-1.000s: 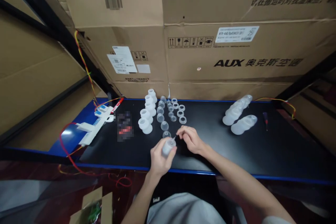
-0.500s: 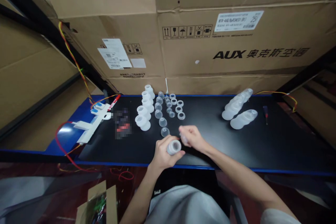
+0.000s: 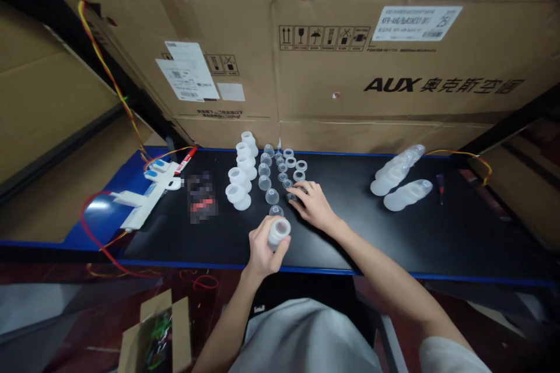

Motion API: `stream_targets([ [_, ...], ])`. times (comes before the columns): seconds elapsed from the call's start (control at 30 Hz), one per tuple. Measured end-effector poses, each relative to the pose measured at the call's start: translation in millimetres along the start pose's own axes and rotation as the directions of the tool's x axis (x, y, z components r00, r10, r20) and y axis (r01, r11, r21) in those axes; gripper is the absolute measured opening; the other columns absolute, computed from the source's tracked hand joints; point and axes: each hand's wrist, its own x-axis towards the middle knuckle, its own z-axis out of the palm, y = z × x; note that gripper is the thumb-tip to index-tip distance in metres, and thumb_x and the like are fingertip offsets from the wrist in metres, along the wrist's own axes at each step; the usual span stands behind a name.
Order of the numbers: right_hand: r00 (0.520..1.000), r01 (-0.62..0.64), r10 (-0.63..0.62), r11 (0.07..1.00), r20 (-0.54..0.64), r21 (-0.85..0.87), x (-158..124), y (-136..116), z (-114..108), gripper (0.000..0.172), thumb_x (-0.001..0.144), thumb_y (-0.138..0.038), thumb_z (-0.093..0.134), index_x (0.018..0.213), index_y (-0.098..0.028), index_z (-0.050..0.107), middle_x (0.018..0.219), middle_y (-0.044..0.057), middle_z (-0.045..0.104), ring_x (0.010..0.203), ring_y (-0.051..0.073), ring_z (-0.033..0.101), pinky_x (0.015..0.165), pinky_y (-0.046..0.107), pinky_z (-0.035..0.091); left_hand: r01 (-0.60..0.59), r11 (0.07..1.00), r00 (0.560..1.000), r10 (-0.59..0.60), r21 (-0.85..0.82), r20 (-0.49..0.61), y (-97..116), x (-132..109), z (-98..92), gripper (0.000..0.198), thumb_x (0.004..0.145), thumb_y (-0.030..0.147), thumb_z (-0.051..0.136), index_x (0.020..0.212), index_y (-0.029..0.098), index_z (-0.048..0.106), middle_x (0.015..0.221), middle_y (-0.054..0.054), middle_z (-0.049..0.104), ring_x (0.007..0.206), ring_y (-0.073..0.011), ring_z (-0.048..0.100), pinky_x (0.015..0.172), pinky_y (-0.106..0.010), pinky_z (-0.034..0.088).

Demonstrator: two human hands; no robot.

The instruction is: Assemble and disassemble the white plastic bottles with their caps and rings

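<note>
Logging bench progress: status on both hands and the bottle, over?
Left hand gripping bottle, mouth upward. Right hand at small clear discs, grasp unclear. Clear dome close beyond bottle.

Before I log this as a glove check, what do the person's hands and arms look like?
The left hand and right hand are ungloved, with bare forearms. The right sleeve is short and pale grey; the left is out of view.

I see a translucent white, cylindrical plastic bottle (image 3: 279,232) — open-mouthed, tilted my way — and a small clear plastic piece (image 3: 290,196) (mostly hidden) beyond.
</note>
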Motion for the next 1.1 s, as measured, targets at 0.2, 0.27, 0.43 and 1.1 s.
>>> stream_targets([
  [0.2,0.986,0.158,-0.166,0.93,-0.004,0.331,-21.5,-34.0,-16.4,0.037,0.112,-0.054,0.053,0.114,-0.02,0.066,0.083,0.004,0.069,0.072,0.019,0.063,0.07,0.032,0.048,-0.04,0.941,0.996,0.066,0.335,-0.066,9.6,4.7,17.8,0.018,0.091,0.032,0.072,0.105,0.021,0.068,0.091,-0.007,0.075,0.077,-0.0219,0.073,0.073,-0.032,0.053],
  [0.27,0.987,0.112,-0.145,0.923,0.064,0.368,-26.9,-39.9,-18.4,0.041,0.106,-0.06,0.064,0.114,-0.02,0.063,0.074,-0.002,0.065,0.06,0.015,0.058,0.06,0.029,0.042,-0.033,0.904,0.988,0.094,0.426,-0.122,6.4,4.0,24.1,0.011,0.091,0.029,0.068,0.099,0.022,0.065,0.083,-0.005,0.074,0.069,-0.0216,0.072,0.067,-0.033,0.05],
  [0.43,0.944,0.271,-0.315,0.91,0.096,0.313,-25.6,-36.7,-28.6,0.039,0.111,-0.054,0.054,0.122,-0.017,0.062,0.093,0.009,0.072,0.078,0.021,0.064,0.073,0.033,0.052,0.033,0.937,0.997,-0.008,0.348,-0.072,-3.9,0.5,26.1,0.037,0.079,0.034,0.076,0.109,0.024,0.057,0.084,-0.005,0.076,0.07,-0.024,0.074,0.067,-0.033,0.051],
  [1.1,0.614,0.691,-0.789,0.545,0.013,0.475,-42.7,-65.7,9.5,0.006,0.096,-0.038,0.081,0.1,-0.043,0.082,0.115,-0.008,0.082,0.115,0.014,0.078,0.098,0.023,0.067,0.835,0.539,-0.04,-0.148,0.114,0.988,11.4,31.2,-59.0,0.055,0.05,0.061,0.102,0.077,0.024,0.073,0.064,-0.003,0.07,0.055,-0.032,0.073,0.049,-0.048,0.063],
])
